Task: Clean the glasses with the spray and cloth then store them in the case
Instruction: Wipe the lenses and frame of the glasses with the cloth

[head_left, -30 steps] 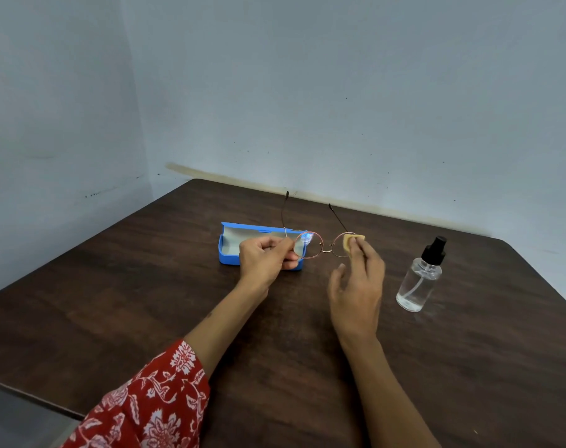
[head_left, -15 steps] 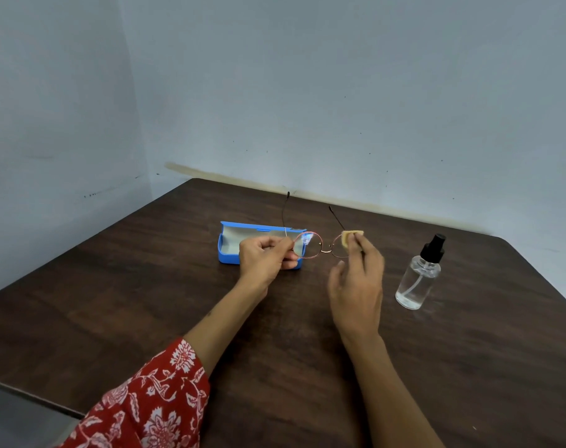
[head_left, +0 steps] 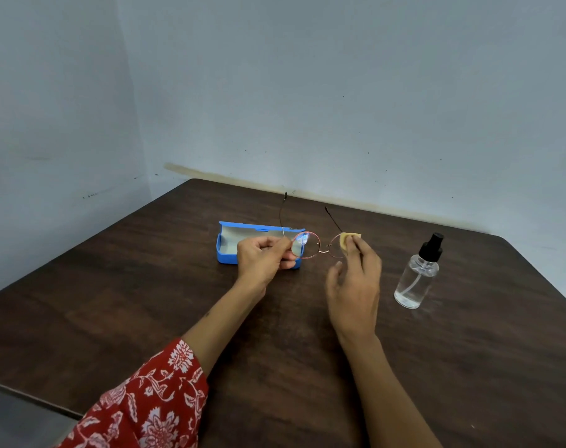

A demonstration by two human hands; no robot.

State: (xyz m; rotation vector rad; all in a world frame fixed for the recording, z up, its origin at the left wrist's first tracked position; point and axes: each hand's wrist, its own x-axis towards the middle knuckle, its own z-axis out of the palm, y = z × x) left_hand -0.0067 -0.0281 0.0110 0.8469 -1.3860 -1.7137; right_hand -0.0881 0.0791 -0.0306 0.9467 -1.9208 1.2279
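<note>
Thin-rimmed round glasses [head_left: 307, 245] are held up over the table, temples unfolded and pointing away from me. My left hand [head_left: 263, 258] pinches the left rim at its outer edge. My right hand [head_left: 356, 279] pinches a small yellow cloth [head_left: 346, 240] against the right lens, which the cloth and fingers mostly cover. An open blue case [head_left: 226, 247] with a pale lining lies on the table just behind my left hand. A clear spray bottle [head_left: 417, 279] with a black pump top stands upright to the right of my right hand, apart from it.
The dark wooden table [head_left: 145, 302] fills the lower view and sits in a corner between two pale walls. Its left edge runs diagonally at the lower left. My left arm wears a red floral sleeve [head_left: 145, 402].
My right hand's fingers and the cloth have shifted slightly on the right lens. The left hand, the case and the bottle have kept their places.
</note>
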